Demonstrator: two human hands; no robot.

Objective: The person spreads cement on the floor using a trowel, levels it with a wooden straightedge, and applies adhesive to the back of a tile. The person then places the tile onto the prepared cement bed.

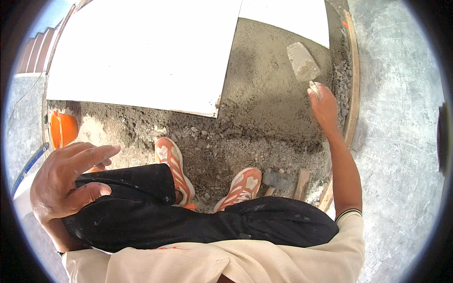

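Grey mortar [264, 70] at one o'clock lies spread, smoothing likely unfinished, white slabs [141, 52] at eleven and one look laid, right hand [324, 106] grips trowel [303, 62] over mortar at half-past one, left hand [66, 181] loosely open near nine.

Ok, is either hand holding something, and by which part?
The right hand holds a trowel by its handle. The left hand holds nothing that shows; its thumb and fingers are apart.
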